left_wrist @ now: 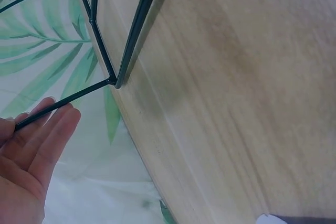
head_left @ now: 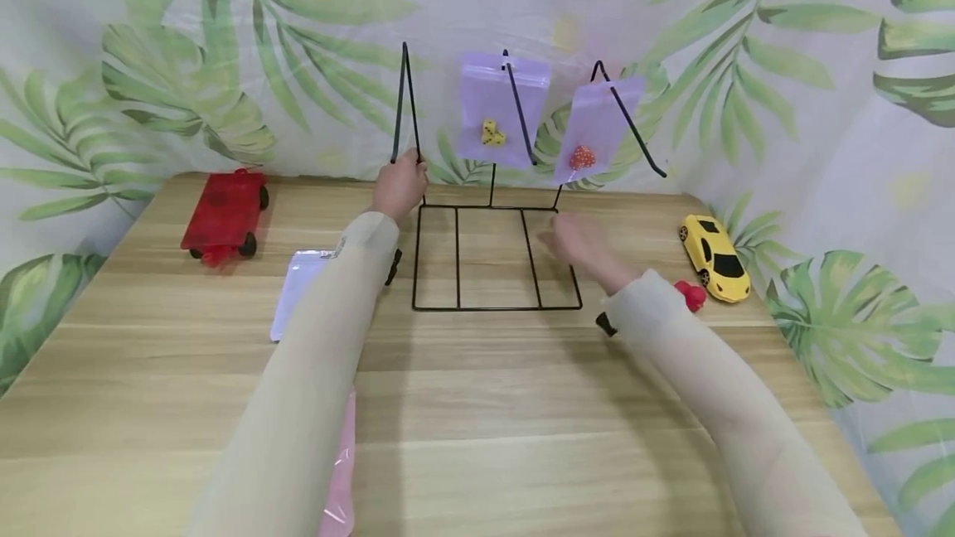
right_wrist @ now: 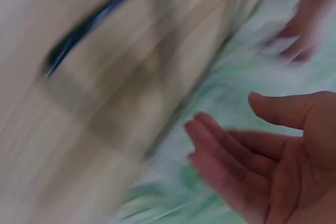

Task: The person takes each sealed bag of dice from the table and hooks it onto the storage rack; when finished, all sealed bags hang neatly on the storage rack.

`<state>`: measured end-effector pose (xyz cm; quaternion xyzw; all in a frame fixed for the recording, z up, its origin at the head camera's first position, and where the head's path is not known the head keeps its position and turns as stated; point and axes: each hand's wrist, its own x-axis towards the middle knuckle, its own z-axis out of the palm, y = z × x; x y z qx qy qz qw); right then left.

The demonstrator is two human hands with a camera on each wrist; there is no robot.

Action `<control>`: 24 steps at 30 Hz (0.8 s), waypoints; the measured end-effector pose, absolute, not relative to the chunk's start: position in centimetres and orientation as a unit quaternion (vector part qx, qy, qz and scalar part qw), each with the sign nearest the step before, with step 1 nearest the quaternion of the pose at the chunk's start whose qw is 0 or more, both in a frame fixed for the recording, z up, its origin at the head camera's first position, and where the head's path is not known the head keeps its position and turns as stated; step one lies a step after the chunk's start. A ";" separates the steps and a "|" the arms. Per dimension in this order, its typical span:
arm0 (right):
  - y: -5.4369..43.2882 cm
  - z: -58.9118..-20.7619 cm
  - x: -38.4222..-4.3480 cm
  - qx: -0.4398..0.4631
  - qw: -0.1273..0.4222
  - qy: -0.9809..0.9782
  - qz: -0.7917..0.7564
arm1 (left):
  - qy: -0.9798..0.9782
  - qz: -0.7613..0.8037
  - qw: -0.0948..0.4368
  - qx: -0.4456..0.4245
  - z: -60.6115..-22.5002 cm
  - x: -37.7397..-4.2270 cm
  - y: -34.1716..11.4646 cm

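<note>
A black wire display rack (head_left: 498, 309) stands on the wooden table with three long prongs. My left hand (head_left: 401, 185) holds its left upright wire; in the left wrist view the thumb and fingers (left_wrist: 55, 129) pinch that wire. My right hand (head_left: 585, 249) hovers by the rack's right side, blurred, fingers loosely bent and holding nothing. On the middle prong hangs a purple zip bag (head_left: 477, 89) with yellow dice (head_left: 492, 133) in it. Another purple bag (head_left: 608, 110), holding a red white-dotted piece (head_left: 582, 157), hangs tilted on the right prong. The left prong (head_left: 403, 98) carries no bag.
A red toy cart (head_left: 227, 210) sits at the back left. A pale purple zip bag (head_left: 294, 288) and a pink bag (head_left: 341, 479) lie partly under my left sleeve. To the right are a yellow toy car (head_left: 715, 258) and a small red object (head_left: 692, 296). Leaf-patterned cloth hangs behind.
</note>
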<state>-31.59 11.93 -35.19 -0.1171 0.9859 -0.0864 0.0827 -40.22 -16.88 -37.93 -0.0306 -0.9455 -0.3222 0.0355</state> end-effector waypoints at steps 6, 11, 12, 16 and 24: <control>14.9 -38.4 -38.1 -0.088 0.059 0.980 -0.170 | -0.947 -0.318 0.040 -0.019 -38.2 -40.2 -17.1; 15.0 -39.7 -39.7 -0.048 0.049 0.958 -0.279 | -0.946 -0.322 0.030 -0.020 -38.3 -40.0 -16.9; 14.9 -39.8 -39.8 -0.040 0.047 0.950 -0.305 | -0.946 -0.323 0.030 -0.018 -38.3 -39.9 -16.8; 14.8 -40.4 -40.1 -0.013 0.035 0.924 -0.381 | -0.943 -0.330 0.028 -0.013 -38.2 -39.8 -16.4; 14.7 -40.8 -40.7 -0.005 0.007 0.928 -0.373 | -0.960 -0.279 0.020 -0.030 -37.0 -39.2 -16.7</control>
